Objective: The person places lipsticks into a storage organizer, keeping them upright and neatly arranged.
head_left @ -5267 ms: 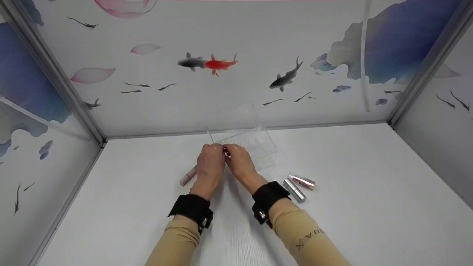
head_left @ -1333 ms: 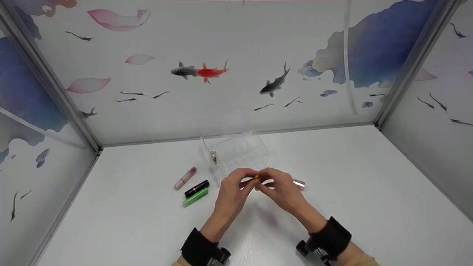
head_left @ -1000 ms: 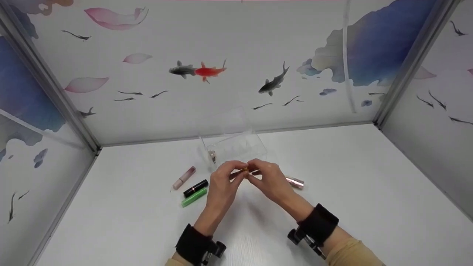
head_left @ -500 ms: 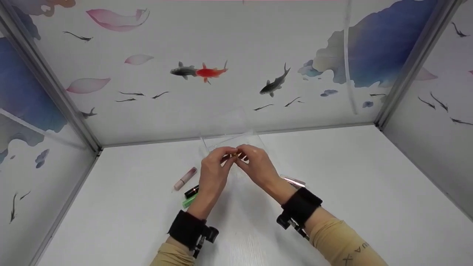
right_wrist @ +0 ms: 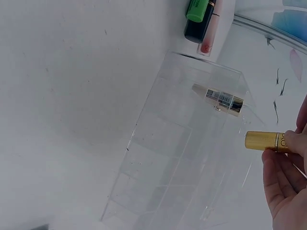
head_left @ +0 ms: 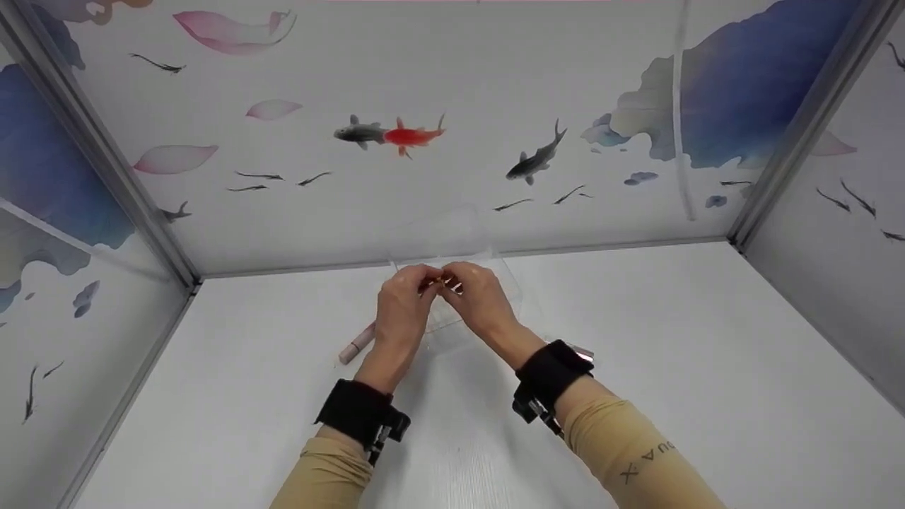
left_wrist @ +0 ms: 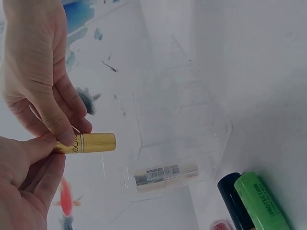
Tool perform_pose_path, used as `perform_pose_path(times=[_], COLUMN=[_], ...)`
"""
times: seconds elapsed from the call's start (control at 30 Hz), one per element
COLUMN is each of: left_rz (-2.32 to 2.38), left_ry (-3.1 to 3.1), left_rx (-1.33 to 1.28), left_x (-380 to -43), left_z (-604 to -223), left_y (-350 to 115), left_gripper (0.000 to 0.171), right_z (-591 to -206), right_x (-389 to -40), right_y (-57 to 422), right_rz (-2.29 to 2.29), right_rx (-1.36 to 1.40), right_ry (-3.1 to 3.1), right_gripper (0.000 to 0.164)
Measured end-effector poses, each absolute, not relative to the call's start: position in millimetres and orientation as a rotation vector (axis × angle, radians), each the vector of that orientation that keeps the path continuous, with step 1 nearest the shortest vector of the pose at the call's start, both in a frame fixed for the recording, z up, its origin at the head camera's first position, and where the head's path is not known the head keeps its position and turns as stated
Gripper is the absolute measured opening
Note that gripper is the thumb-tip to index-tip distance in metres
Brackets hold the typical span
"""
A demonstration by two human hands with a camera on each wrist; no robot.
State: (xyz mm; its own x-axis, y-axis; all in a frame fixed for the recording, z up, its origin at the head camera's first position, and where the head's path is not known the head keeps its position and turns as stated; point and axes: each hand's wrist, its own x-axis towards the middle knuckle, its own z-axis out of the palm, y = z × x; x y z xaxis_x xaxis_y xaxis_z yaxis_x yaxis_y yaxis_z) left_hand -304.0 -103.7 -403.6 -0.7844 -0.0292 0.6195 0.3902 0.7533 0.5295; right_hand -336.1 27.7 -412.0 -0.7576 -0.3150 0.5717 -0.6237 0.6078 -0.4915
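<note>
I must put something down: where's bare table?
Bare table runs from the shiny pink tube to the right wall, and from the pale pink tube to the left wall. Crowded: around the clear box, with the left hand, right hand, green tube and black tube close by.

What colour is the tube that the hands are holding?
Gold, with dark lettering; the tube shows best in the left wrist view.

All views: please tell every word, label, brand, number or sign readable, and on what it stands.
"PROTECTION": green tube.
"X", "U": right sleeve; other letters unclear.
Gold tube: partial letters, no certain word.
Silvery tube in clear box: label too small.
Pink tube: mark too blurred.
</note>
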Motion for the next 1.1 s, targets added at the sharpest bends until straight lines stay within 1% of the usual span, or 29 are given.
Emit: perform_pose_path(times=[0.3,0.57,0.87,1.1], left_rz=[-0.856,-0.742,-0.719,-0.528], left_ry=[-2.365,-2.389,-2.389,-2.354], left_rx=[-0.258,-0.241,-0.248,-0.220], left_x=[-317.0,-327.2,-335.0,-340.3], left_z=[-411.4,-418.9,-427.9,-432.3], left_y=[-104.7,-105.6,-105.7,-104.6], left_gripper=[0.013,0.009,0.008,0.011], right_z=[-423.6,-435.4,-447.5,-452.2], right_x=[-347.3,-353.0,-358.0,-360.2], right_y=[19.9,14.9,11.6,11.8], right_rz=[1.057,1.080,1.048,1.022], right_rx=[0.649,0.631,0.631,0.614], right_ry=[-2.467,-2.475,-2.426,-2.410], right_gripper=[0.016,0.017,0.014,0.014])
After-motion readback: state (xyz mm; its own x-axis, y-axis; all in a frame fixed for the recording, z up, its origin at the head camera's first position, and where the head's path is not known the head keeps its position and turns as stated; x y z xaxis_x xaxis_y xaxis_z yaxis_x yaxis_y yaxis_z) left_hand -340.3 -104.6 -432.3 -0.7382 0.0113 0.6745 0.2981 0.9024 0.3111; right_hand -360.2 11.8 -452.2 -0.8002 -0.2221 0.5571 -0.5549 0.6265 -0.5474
